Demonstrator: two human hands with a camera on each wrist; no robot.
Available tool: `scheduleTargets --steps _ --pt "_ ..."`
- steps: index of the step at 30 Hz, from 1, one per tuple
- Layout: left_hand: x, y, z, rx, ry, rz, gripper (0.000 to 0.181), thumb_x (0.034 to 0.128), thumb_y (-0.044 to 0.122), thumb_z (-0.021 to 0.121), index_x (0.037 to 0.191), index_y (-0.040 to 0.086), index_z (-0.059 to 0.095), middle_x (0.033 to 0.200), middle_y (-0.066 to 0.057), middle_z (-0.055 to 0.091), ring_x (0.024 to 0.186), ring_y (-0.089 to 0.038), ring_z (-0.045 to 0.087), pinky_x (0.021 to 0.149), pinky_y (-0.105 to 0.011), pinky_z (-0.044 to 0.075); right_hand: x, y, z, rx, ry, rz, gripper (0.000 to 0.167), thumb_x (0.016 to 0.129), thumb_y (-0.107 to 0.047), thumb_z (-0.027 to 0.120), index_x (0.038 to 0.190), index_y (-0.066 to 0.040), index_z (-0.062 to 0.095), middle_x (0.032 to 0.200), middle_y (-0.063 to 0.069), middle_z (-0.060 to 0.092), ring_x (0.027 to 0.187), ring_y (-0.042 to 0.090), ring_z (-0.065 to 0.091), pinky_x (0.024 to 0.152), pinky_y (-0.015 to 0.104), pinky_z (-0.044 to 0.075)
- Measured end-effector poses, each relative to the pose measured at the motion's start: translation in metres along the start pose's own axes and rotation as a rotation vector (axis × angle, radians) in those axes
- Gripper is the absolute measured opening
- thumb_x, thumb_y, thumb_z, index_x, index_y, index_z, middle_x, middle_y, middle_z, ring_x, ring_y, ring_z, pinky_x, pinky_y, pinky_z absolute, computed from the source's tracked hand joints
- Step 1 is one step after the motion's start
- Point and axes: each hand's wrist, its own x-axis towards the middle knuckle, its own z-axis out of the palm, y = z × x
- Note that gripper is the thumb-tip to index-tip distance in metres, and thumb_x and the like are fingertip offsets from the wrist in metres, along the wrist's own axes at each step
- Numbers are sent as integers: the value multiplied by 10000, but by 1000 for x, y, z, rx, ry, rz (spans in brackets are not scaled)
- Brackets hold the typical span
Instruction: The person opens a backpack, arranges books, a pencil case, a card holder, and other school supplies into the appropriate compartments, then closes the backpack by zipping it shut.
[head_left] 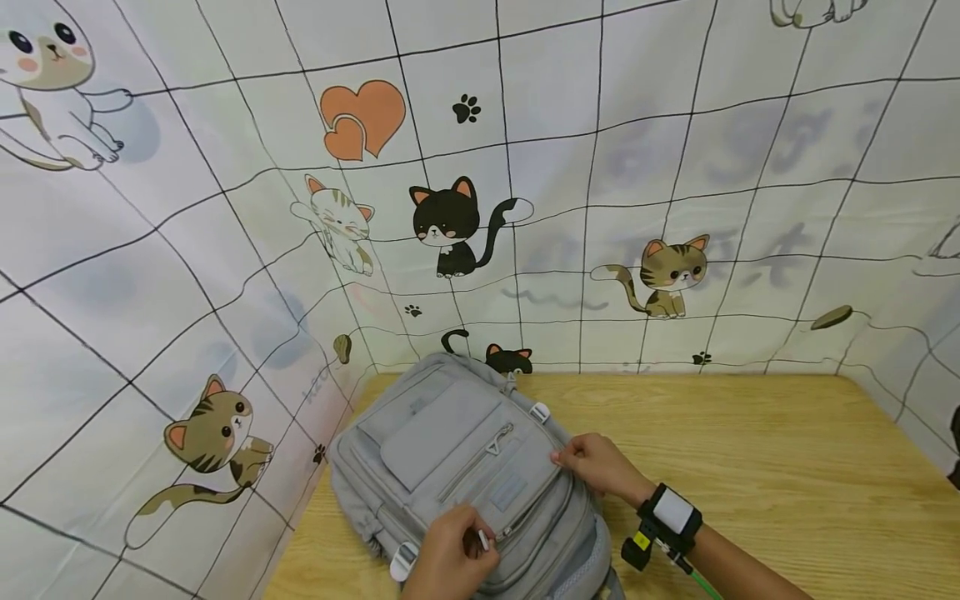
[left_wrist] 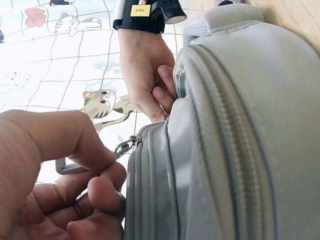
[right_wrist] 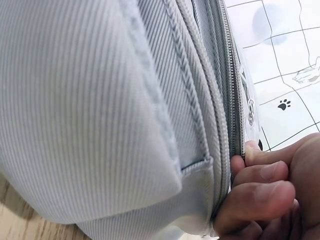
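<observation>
A grey backpack (head_left: 442,433) lies on the wooden table, front side up. My left hand (head_left: 456,554) is at its lower front edge and pinches a zipper pull (head_left: 483,540) between thumb and forefinger. In the left wrist view the pull's metal slider (left_wrist: 135,140) sits on the front pocket's zipper, just past the fingertips. My right hand (head_left: 597,467) pinches the fabric edge by the zipper track (right_wrist: 233,95) on the pack's right side. The tips of the right fingers are partly hidden by the fabric in the left wrist view.
The wooden table (head_left: 750,467) extends to the right of the pack. A cloth backdrop (head_left: 555,275) printed with cats and grid lines hangs behind and to the left. A second zipper pull (head_left: 495,442) lies on the pack's front, and a white strap buckle (head_left: 403,561) sits by the left hand.
</observation>
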Motion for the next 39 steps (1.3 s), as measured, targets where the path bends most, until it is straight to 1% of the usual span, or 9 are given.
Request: scheduleTargets --steps 9,14,17,19,23,26,31,38,39 --pt "-11 -2 -6 22 26 -8 226 799 -45 694 846 168 637 715 103 566 568 74 458 534 -195 449 2 5 2 0 20 -1 321 1050 -339 671 872 -87 761 485 -73 395 354 42 315 382 252 326" --pt "-16 -11 -3 66 98 37 266 758 -37 692 832 203 607 694 143 519 539 89 417 505 -186 430 -3 -2 5 -152 132 -34 255 1037 -333 701 885 -128 709 538 -76 431 397 50 354 407 253 327" --pt "-18 -22 4 149 160 131 289 749 -13 724 842 223 588 716 149 481 558 106 360 486 -170 386 -11 -17 7 -314 229 -175 197 994 -326 765 950 -159 670 626 -100 483 476 30 391 454 244 325" --pt "-19 -26 7 199 185 178 305 750 -6 755 852 222 581 729 143 474 580 111 336 491 -159 362 -16 -27 10 -396 228 -355 188 961 -306 807 1016 -180 678 746 -112 561 566 11 454 511 224 371" --pt "-18 -27 9 249 192 225 317 758 -1 818 858 197 592 754 113 531 631 113 344 522 -139 356 -24 -40 19 -450 6 -749 238 911 -290 856 1116 -242 744 1042 -99 645 838 25 564 720 193 493" --pt "-17 -22 5 239 169 207 297 781 8 838 860 182 610 761 102 560 641 113 366 535 -134 373 -24 -42 27 -496 -99 -929 277 883 -296 877 1138 -274 772 1119 -103 652 950 40 546 843 164 490" --pt "-17 -23 0 178 133 156 246 819 9 805 857 174 626 723 104 530 600 113 390 513 -145 397 -16 -38 34 -526 -26 -1073 129 907 -253 849 996 -292 763 993 -152 665 861 11 490 816 108 419" --pt "-21 -72 7 166 213 252 293 794 20 809 842 229 611 689 129 538 558 145 410 479 -92 359 -9 -38 30 -475 4 -1100 95 931 -260 817 923 -295 729 925 -176 668 787 -13 449 763 60 357" --pt "-22 -69 4 152 209 232 322 770 11 824 841 240 611 690 134 541 561 154 414 481 -95 374 -9 -39 29 -464 3 -1095 94 930 -251 819 922 -288 733 924 -170 673 789 -11 459 763 62 363"
